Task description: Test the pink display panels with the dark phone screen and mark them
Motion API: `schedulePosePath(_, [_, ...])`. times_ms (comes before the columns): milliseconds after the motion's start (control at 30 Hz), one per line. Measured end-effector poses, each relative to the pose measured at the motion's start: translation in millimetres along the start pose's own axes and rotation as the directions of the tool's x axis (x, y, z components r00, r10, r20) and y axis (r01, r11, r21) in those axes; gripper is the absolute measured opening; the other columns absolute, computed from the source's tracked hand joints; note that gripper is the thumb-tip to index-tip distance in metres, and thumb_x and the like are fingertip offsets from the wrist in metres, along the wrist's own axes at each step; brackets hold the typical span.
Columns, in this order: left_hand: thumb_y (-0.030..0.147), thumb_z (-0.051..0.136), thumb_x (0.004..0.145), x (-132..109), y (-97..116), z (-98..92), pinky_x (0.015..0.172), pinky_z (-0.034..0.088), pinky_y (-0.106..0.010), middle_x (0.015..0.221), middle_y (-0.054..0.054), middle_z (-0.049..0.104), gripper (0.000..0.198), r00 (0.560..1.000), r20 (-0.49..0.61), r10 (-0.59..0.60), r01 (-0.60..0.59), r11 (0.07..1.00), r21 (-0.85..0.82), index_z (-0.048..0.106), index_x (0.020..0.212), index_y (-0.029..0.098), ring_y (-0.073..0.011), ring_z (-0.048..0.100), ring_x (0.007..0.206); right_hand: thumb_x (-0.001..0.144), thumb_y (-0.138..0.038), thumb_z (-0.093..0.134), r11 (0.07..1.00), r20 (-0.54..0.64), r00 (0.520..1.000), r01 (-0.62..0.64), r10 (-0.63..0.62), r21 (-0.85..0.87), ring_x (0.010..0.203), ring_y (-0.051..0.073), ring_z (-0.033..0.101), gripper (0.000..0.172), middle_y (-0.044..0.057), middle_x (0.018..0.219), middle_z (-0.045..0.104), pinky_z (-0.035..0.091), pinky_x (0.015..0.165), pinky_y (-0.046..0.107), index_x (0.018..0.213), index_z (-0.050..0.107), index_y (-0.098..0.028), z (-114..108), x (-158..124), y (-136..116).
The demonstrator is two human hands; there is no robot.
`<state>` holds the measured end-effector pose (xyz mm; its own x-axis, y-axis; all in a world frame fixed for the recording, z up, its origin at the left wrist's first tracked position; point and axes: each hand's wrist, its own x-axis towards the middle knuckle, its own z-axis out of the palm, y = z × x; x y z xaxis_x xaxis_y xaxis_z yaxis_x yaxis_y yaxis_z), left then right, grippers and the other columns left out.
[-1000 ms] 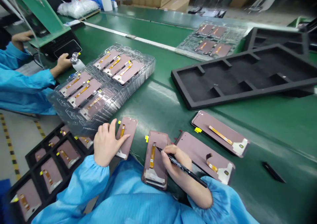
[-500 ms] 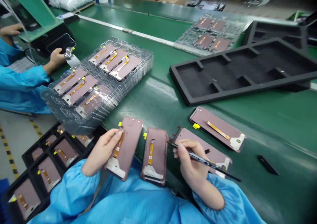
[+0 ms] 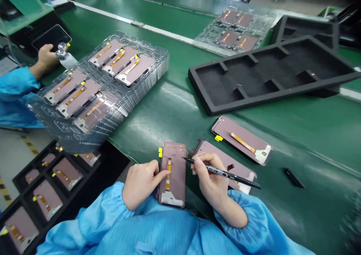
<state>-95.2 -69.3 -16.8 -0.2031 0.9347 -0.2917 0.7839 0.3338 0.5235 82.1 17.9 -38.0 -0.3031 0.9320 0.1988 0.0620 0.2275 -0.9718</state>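
My left hand [image 3: 142, 183] grips the left side of a phone screen [image 3: 177, 179], its thumb lying over the orange flex cable. This mauve-backed screen rests on top of another, close in front of my body, with yellow tabs at its upper left. In my right hand [image 3: 210, 178] is a black marker pen [image 3: 234, 176]; its tip points at the screen's right edge, though I cannot tell whether it touches. Under my right hand lies another phone screen [image 3: 205, 151], partly covered. Farther right sits a small stack of phone screens [image 3: 242, 136].
A black pen cap [image 3: 293, 178] lies at the right. Stacked clear trays [image 3: 146, 89] with several screens stand at the left, black foam trays [image 3: 197, 93] at the back right. Below the table edge, a black tray [image 3: 26, 195] holds screens. A co-worker's hand [image 3: 46, 61] holds a bottle.
My left hand has brought its phone screen rightward and down onto the one in front of me. The pen stays in my right hand near the screen's edge. The view has shifted slightly.
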Motion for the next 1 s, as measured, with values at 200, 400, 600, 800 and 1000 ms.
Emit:
schedulePosePath(200, [0.029, 0.052, 0.095, 11, -4, 9.2, 0.075, 0.047, -0.03, 0.09, -0.005, 0.064, 0.017, 0.863, -0.286, 0.415, -0.419, 0.907, 0.052, 0.064, 0.104, 0.02, -0.0185, 0.056, 0.085, 0.091, -0.021, 0.054, 0.991, 0.116, 0.993, 0.041, -0.026, -0.129, 0.051, 0.011, 0.051, 0.019, -0.003, 0.061, 0.055, 0.042, 0.049, 0.023, 0.073, 0.051, -0.021, 9, -3, 2])
schedulePosePath(400, [0.028, 0.057, 0.092, 23, -6, 19.8, 0.079, 0.048, -0.036, 0.092, -0.007, 0.061, 0.02, 0.892, -0.278, 0.357, -0.371, 0.929, 0.001, 0.066, 0.107, 0.018, -0.0217, 0.05, 0.09, 0.088, -0.02, 0.057, 0.964, 0.161, 0.984, 0.117, -0.079, -0.241, 0.05, 0.011, 0.056, 0.014, -0.003, 0.061, 0.061, 0.043, 0.049, 0.022, 0.074, 0.054, -0.022, 13, -1, 3])
schedulePosePath(600, [0.028, 0.059, 0.091, 22, -7, 21.0, 0.079, 0.048, -0.037, 0.091, -0.007, 0.062, 0.018, 0.891, -0.302, 0.338, -0.368, 0.929, -0.047, 0.067, 0.105, 0.018, -0.0218, 0.051, 0.09, 0.09, -0.025, 0.056, 0.933, 0.192, 0.978, 0.139, -0.078, -0.331, 0.052, 0.014, 0.061, 0.015, -0.001, 0.062, 0.065, 0.048, 0.05, 0.024, 0.075, 0.057, -0.023, 17, 1, 7])
schedulePosePath(800, [0.026, 0.059, 0.091, 22, -7, 22.5, 0.078, 0.048, -0.036, 0.089, -0.007, 0.063, 0.018, 0.883, -0.323, 0.341, -0.378, 0.924, -0.057, 0.068, 0.103, 0.017, -0.0212, 0.051, 0.087, 0.089, -0.023, 0.059, 0.922, 0.202, 0.976, 0.156, -0.088, -0.353, 0.052, 0.013, 0.063, 0.011, -0.001, 0.063, 0.066, 0.049, 0.049, 0.022, 0.078, 0.058, -0.022, 19, 1, 7])
schedulePosePath(1000, [0.027, 0.058, 0.092, 22, -8, 23.8, 0.077, 0.048, -0.036, 0.089, -0.007, 0.064, 0.019, 0.881, -0.324, 0.346, -0.383, 0.922, -0.056, 0.068, 0.104, 0.017, -0.021, 0.051, 0.087, 0.089, -0.025, 0.058, 0.923, 0.212, 0.974, 0.152, -0.079, -0.354, 0.051, 0.013, 0.063, 0.012, -0.001, 0.063, 0.067, 0.049, 0.049, 0.022, 0.078, 0.059, -0.022, 20, 2, 8])
